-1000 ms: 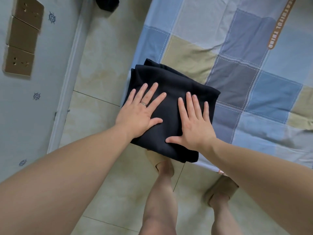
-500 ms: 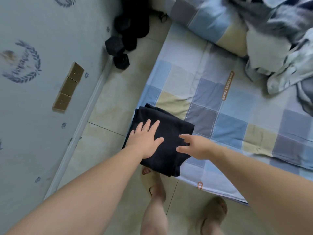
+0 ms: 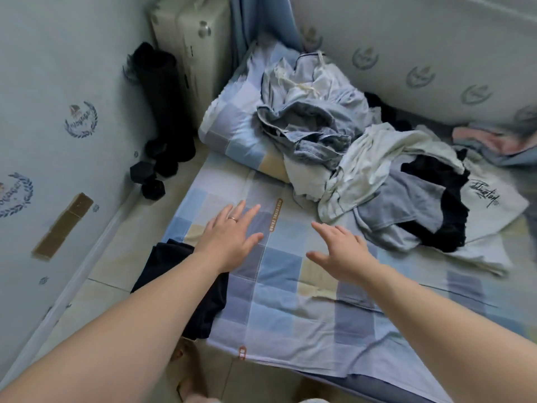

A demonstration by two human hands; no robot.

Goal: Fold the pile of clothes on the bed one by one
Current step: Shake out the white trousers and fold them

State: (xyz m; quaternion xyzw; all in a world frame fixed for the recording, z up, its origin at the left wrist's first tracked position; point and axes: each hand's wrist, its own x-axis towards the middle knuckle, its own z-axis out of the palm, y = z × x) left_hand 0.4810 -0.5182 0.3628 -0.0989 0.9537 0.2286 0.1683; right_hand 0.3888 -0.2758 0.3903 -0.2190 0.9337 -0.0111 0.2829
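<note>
left hand (image 3: 229,237) and right hand (image 3: 340,251) hovered open, empty | pile of clothes (image 3: 363,158) lay tangled beyond them | likely soft, limp, light | best pinched by an edge of the grey garment (image 3: 406,205)

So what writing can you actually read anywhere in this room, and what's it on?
"BEAUTIFUL THING": orange tag on the bed sheet.
"BE": second orange tag at the sheet's edge; the rest is unreadable.
Illegible: script print on the white shirt.
Too blurred: lettering in the wall emblems.
</note>
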